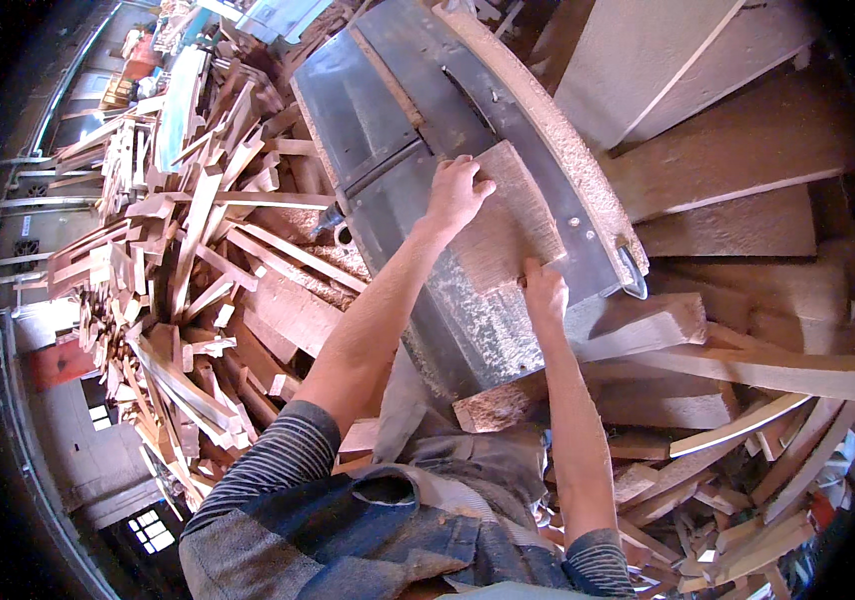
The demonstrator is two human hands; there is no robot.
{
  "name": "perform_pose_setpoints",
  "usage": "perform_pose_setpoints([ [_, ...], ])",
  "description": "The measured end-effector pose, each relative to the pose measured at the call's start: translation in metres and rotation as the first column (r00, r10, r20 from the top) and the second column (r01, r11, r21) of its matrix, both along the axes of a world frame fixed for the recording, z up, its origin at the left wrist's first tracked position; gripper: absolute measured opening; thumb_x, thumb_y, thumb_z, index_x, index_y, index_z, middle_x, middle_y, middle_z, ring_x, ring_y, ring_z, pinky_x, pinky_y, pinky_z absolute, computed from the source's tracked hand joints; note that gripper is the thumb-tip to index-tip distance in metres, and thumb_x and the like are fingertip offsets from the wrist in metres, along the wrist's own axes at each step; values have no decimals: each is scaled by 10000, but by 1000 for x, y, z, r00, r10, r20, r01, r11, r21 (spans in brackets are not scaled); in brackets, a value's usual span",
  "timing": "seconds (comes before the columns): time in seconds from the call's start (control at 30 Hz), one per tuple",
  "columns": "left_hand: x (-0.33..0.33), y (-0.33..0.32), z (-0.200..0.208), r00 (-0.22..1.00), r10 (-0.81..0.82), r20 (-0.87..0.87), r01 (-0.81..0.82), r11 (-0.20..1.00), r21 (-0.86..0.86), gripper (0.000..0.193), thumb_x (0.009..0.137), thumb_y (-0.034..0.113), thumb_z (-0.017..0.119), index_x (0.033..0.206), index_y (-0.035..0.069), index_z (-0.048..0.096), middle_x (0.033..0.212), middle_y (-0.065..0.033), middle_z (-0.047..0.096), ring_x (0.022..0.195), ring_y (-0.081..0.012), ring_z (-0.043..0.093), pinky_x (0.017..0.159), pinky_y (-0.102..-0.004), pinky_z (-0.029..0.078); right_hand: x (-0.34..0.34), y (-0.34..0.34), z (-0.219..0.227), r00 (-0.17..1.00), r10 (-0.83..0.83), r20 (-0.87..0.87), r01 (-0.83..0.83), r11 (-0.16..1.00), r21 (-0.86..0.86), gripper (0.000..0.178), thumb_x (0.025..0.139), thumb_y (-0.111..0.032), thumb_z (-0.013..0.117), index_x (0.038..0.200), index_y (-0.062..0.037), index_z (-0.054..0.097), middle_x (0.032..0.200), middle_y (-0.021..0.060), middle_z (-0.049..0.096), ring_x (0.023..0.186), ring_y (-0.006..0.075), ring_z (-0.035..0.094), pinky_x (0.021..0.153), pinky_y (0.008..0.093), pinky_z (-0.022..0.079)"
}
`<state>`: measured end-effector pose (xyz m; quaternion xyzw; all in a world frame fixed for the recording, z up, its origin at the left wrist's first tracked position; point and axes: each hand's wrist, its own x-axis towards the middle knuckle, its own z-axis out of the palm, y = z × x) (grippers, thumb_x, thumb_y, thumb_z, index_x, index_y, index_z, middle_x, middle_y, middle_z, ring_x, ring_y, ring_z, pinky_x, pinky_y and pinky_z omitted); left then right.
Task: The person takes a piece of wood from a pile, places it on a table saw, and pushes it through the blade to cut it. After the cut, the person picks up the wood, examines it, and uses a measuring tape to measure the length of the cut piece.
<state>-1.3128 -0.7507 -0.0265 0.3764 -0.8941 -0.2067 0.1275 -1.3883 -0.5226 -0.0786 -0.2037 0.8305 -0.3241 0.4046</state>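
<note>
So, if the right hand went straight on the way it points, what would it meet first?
Probably the flat wooden board: the right hand seems to touch its near edge, though exact contact is unclear.

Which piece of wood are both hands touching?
The flat board on the grey metal table, with left hand and right hand touching it; the other wood pieces lie untouched.

Head view, from your own head: faces steeply down past your forearms (373, 322), close over the wooden board (513, 220); wide fisheye, edges bowed at rim.
</note>
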Motion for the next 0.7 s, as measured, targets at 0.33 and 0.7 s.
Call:
perform_pose_setpoints([
  [0.33, 6, -16, 3, 1000, -6, 23, 7, 999, -36, 304, 862, 281, 781, 967, 5, 709, 1064, -146, 686, 1037, -386, 613, 963, -466, 470, 10, -19, 11, 997, -77, -17, 76, 996, -49, 567, 948, -485, 503, 708, -35, 752, 720, 196, 710, 762, 372, 709, 782, 466, 523],
  [0.7, 2, -31, 6, 999, -32, 21, 31, 999, 8, 346, 853, 277, 791, 980, -26, 683, 1017, -147, 685, 990, -389, 623, 937, -478, 488, 7, -29, -1, 997, -69, -37, 68, 997, -47, 577, 952, -502, 540, 694, -30, 751, 687, 160, 710, 700, 304, 700, 736, 433, 524],
])
